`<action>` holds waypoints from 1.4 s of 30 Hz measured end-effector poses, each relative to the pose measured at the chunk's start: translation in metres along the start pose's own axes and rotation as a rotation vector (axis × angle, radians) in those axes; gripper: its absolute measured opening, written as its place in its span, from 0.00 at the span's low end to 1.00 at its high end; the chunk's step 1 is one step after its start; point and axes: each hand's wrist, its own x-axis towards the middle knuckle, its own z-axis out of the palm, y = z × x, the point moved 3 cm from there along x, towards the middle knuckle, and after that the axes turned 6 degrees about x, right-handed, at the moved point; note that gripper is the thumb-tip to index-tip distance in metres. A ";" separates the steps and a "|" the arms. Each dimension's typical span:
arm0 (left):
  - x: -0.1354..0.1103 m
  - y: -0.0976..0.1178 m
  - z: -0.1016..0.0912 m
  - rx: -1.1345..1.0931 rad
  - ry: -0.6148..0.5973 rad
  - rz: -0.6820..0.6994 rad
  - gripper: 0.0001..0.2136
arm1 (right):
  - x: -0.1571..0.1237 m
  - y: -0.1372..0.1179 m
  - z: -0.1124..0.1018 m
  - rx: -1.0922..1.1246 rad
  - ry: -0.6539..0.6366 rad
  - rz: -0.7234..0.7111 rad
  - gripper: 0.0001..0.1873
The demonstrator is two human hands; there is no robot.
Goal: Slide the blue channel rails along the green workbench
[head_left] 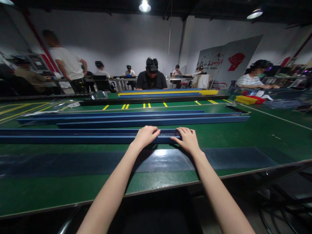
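A long blue channel strip lies across the green table in front of me, running out of view at the left. My left hand rests over it near its right end, fingers curled over the far side and thumb pointing right. Around the right end is my right hand, its thumb on the near wall and its fingers over the far edge. A flat, clear plastic strip lies between the channel and the table's near edge, partly under my forearms.
More blue channel strips lie just beyond. Farther back are a black strip, yellow strips, a phone and a yellow tray. A person sits opposite; others sit or stand farther off.
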 end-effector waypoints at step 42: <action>-0.008 0.005 0.024 0.075 -0.555 0.065 0.13 | 0.000 0.003 -0.005 0.074 -0.049 0.011 0.27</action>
